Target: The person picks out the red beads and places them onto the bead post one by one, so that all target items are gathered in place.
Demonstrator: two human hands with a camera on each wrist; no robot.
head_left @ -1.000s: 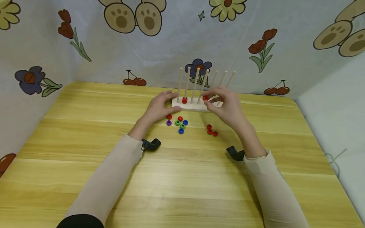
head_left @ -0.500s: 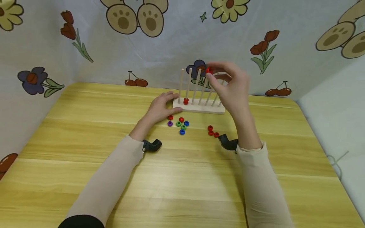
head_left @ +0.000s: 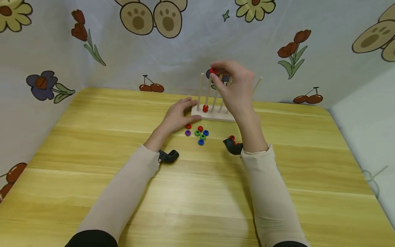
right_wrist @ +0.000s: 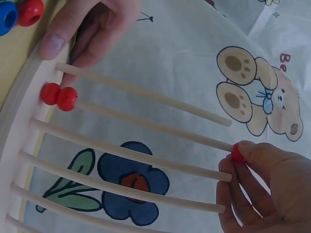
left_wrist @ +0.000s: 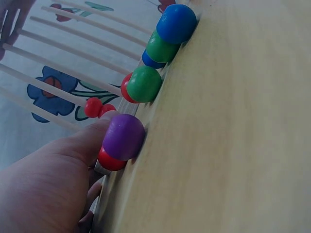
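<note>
A wooden peg stand (head_left: pixel 216 116) with a row of several upright pegs stands near the table's back edge. My left hand (head_left: pixel 177 115) grips its left end, thumb at the front and fingers behind. Two red beads (right_wrist: pixel 59 96) sit low on the second peg from the left. At that peg's top, my right hand (head_left: pixel 237 87) pinches another red bead (right_wrist: pixel 237 153) between thumb and fingertip. The bead meets the peg's tip; whether it is threaded I cannot tell. Loose beads lie before the stand, among them a purple bead (left_wrist: pixel 124 137), green beads (left_wrist: pixel 144 84) and blue beads (left_wrist: pixel 177 24).
Under the right wrist's black camera mount (head_left: pixel 232 146), a few red beads (head_left: pixel 232 137) are partly hidden. Another black mount (head_left: pixel 169 156) sits on the left wrist. A patterned cloth (head_left: pixel 185 55) hangs behind the wooden table (head_left: pixel 191 195).
My right hand has lifted the red bead from low at the stand's right part, then carried it left to the second peg's top. The left hand stays on the stand.
</note>
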